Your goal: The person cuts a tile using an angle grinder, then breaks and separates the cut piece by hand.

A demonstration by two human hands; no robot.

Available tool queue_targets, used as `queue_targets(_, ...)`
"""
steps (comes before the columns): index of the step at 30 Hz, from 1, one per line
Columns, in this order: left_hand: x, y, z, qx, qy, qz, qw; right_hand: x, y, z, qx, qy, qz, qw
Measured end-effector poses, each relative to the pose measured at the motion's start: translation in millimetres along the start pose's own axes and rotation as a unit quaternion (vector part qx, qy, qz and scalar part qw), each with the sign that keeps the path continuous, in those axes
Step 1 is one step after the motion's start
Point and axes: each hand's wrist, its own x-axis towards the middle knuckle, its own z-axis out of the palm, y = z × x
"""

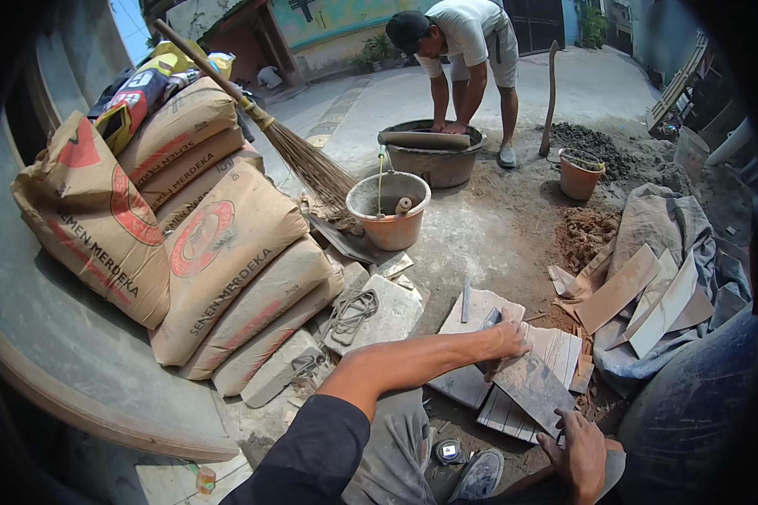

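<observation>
A dark grey tile lies at a slant across pale tiles with ridged backs, low in front of me. At its far left corner is my left hand, fingers bent and closed. A narrow grey piece shows beside that hand; its kind and what the palm holds are hidden. My right hand has thumb and fingers around the tile's near right corner. Another flat grey tile lies under and left of these. A thin metal strip rests on the tile behind.
Stacked cement bags stand left, with a broom leaning there. A bucket and a tub, where another person bends, are ahead. Tile offcuts and a blue drum stand right. A tape measure lies by my shoe.
</observation>
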Motion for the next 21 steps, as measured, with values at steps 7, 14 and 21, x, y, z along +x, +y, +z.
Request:
queue_targets(7,-1.0,-2.3,7.7,-0.016,-0.033,-0.001,0.999,6.1,-1.4,-2.0,-0.007,-0.010,-0.004,1.000)
queue_targets(14,-4.1,0.1,6.1,-0.022,-0.051,0.002,0.998,6.6,-2.2,0.2,-0.006,0.008,-0.008,1.000)
queue_targets(21,-7.2,1.8,4.3,-0.031,-0.055,0.007,0.998,7.0,-4.9,-3.2,-0.001,-0.017,0.006,1.000)
